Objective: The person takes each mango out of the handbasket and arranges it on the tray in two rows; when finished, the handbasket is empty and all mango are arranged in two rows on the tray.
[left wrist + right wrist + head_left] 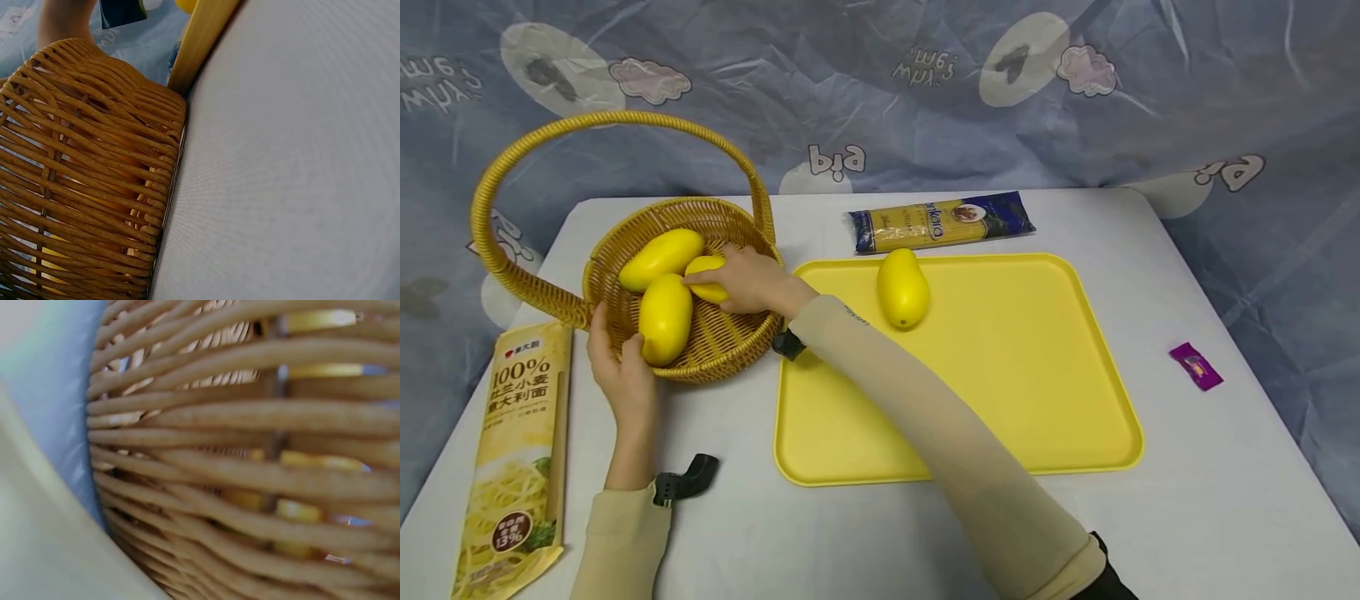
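Observation:
On the left of the table stands a yellow wicker basket (718, 367) with a tall arched handle. Two yellow mangoes, an upper one (661, 259) and a lower one (666, 321), lie inside it. My left hand (627, 375) grips the basket's near left rim, thumb over the edge by the lower mango. Reaching into the basket, my right hand (748, 279) holds a third mango (703, 265), partly hidden by the fingers. Both wrist views show mostly woven basket wall (94, 162), and neither hand's fingers appear clearly there.
A yellow tray (1000, 400) lies right of the basket, with another mango (903, 288) on its upper part. Behind it is a blue-and-yellow pasta packet (940, 223). A long noodle packet (512, 450) lies at the left edge; a small purple packet (1197, 367) lies far right.

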Demonstrator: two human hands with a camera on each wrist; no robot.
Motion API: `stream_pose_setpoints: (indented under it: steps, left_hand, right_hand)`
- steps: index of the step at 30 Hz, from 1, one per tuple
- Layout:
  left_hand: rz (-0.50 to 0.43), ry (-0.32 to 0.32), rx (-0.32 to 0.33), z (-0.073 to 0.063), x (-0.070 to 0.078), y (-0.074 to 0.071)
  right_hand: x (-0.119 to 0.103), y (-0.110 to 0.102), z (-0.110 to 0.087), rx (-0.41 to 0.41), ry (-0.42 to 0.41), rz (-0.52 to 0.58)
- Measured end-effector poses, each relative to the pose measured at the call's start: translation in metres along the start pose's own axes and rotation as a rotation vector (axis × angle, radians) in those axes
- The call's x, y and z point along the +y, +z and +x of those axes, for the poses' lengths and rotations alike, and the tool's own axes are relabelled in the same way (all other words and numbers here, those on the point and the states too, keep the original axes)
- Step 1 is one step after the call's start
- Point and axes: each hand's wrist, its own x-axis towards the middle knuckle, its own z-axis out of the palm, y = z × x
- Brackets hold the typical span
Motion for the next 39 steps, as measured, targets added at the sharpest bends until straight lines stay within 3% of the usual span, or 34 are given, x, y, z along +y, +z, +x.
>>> stream_pose_setpoints:
  steps: [6,15,22,28,32,39]
  left_hand:
    - [-0.002,0.006,-0.001,0.000,0.002,0.001]
    - [0.010,0.011,0.004,-0.002,0.003,0.002]
    - [0.008,0.010,0.004,-0.002,0.001,0.001]
    - [0.014,0.004,0.003,-0.003,0.001,0.000]
    - [0.014,0.002,0.005,-0.002,0.002,0.000]
    - [0.008,-0.003,0.006,-0.001,0.001,0.000]
  right_hand:
    - [0.005,-0.004,-0.009,0.076,-0.061,0.137]
    - [0.013,0.001,-0.021,0.322,-0.178,0.397]
    - [0.016,0.005,-0.033,0.435,-0.201,0.597]
    - [0.019,0.007,-0.049,0.552,-0.223,0.705]
    - [0.021,0.006,-0.061,0.585,-0.223,0.787]
    - [0.021,0.004,-0.085,0.560,-0.236,0.994]
